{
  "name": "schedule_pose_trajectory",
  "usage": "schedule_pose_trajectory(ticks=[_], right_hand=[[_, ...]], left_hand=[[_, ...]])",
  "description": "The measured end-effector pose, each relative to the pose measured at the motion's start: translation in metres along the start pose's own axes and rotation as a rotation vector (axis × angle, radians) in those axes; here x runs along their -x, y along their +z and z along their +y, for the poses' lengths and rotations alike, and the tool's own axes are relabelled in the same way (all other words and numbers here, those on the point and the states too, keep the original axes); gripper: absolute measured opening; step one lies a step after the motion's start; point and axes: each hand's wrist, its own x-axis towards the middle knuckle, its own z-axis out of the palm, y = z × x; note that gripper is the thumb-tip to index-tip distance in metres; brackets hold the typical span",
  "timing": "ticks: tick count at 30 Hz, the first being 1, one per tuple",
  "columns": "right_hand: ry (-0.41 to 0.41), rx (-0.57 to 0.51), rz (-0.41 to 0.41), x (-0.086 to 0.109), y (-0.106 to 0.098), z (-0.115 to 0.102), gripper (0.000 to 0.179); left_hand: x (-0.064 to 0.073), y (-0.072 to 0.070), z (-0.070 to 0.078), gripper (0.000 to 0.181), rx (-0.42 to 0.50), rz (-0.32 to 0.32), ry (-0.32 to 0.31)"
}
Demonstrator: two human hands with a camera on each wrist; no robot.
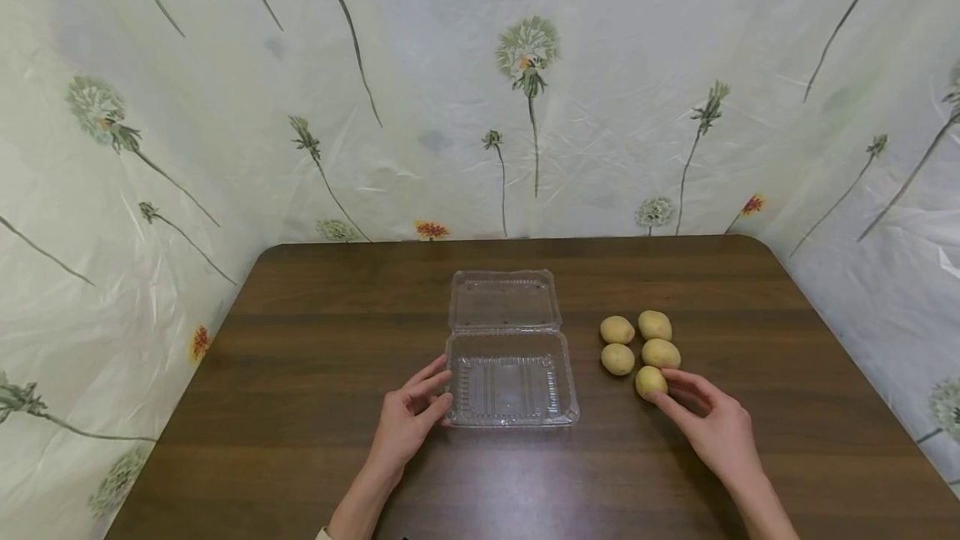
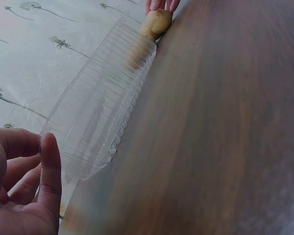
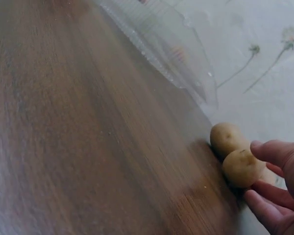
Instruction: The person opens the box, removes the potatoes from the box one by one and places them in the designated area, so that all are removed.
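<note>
A clear plastic clamshell container (image 1: 512, 421) lies on the table with its lid (image 1: 504, 302) folded back. At its left wall, my left hand (image 1: 403, 422) pinches the rim between thumb and fingers, seen closely in the left wrist view (image 2: 27, 171). Over on the right, my right hand (image 1: 716, 427) holds the nearest potato (image 1: 650, 383) between thumb and fingertips. Other potatoes sit just beyond it: one (image 1: 662, 353) close behind, another (image 1: 617, 359) to its left, and two more (image 1: 656, 325) (image 1: 617, 330) farther back. The right wrist view shows the thumb beside a potato (image 3: 242, 168).
A dark brown wooden table (image 1: 337, 332) bears everything. Behind it and on both sides hangs a pale sheet (image 1: 435, 82) with printed dandelions. The container stands between my left hand and the potatoes.
</note>
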Motion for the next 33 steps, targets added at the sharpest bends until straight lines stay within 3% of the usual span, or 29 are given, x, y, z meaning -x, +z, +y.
schedule_pose_trajectory(ticks=[23, 27, 33], right_hand=[[0.079, -0.041, -0.014, 0.017, -0.023, 0.004, 0.04], [0.046, -0.004, -0.029, 0.027, -0.019, -0.006, 0.035], [-0.107, 0.016, -0.057, 0.04, -0.005, -0.035, 0.027]], left_hand=[[0.001, 0.001, 0.001, 0.035, -0.027, 0.016, 0.016], [0.002, 0.003, 0.001, 0.034, -0.066, 0.034, 0.063], [0.003, 0.006, 0.006, 0.032, -0.213, 0.059, 0.206]])
